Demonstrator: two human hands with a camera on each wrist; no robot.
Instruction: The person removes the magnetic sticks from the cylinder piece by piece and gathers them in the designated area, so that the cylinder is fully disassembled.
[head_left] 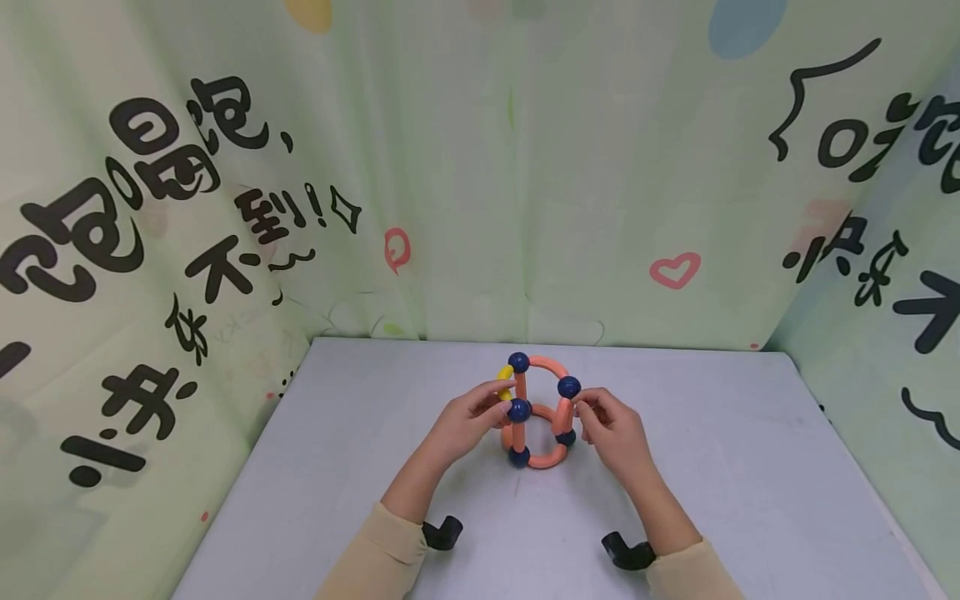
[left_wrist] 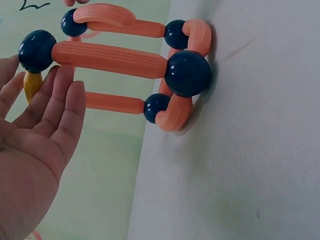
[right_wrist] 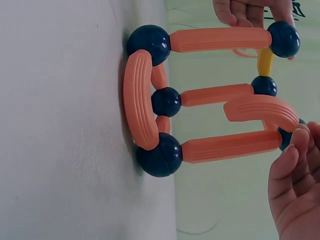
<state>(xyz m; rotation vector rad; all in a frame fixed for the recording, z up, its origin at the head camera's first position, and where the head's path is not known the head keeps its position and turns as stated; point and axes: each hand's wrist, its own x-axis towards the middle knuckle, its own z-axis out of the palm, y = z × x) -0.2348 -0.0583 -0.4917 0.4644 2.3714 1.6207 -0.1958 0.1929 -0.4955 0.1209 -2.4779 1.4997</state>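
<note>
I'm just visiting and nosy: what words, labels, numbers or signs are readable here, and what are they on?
"不": curtain, left side, my best reading.
"到!": same curtain, just above and right of it, also best reading.
Other black writing, left and right: too stylised and skewed to read surely.
Red heart on the curtain: a sign without words.
Blue balls and orange rods: no lettering visible.

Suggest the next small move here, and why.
I'd probably have the right hand swing the drooping curved orange stick up toward the left top ball, beside the left hand. The stick meets only the right top ball, its other end points down free, and nothing bridges those two balls.
</note>
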